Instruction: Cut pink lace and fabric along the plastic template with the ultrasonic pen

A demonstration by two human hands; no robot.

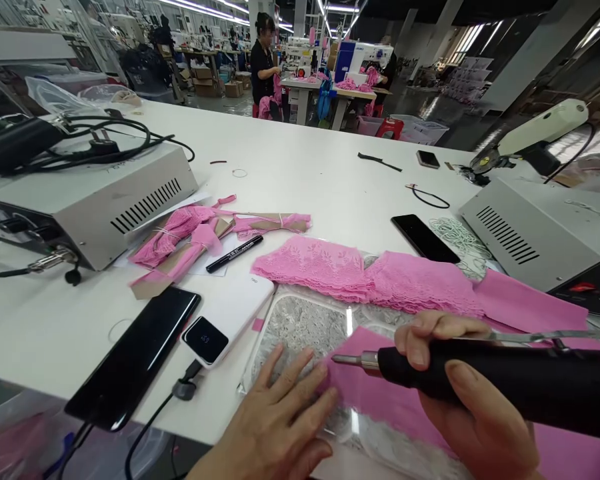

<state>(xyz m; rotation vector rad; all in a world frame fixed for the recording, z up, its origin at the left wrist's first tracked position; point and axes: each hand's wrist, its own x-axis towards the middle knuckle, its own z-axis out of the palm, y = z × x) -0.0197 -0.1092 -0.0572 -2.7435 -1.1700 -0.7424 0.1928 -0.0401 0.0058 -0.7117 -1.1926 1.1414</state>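
Note:
My right hand (470, 400) is wrapped round a black handheld tool (500, 380) with a pointed metal tip, held almost level and aimed left. The tip hovers over or rests on a pink fabric piece (370, 393); I cannot tell which. My left hand (285, 407) lies flat with spread fingers, its fingertips at the left edge of that fabric. Beneath is a clear plate (305, 327) with a mottled grey surface. Just behind, pink lace pieces (315, 263) are stacked in a row, with plain pink fabric (530, 303) to their right.
Left stand a grey machine box (90, 207), tied pink lace bundles (180, 233), a black marker (235, 255), a large phone (135, 357) and a white power bank (230, 313). Right are a black phone (425, 239) and another grey box (550, 220). A person (264, 63) works farther back.

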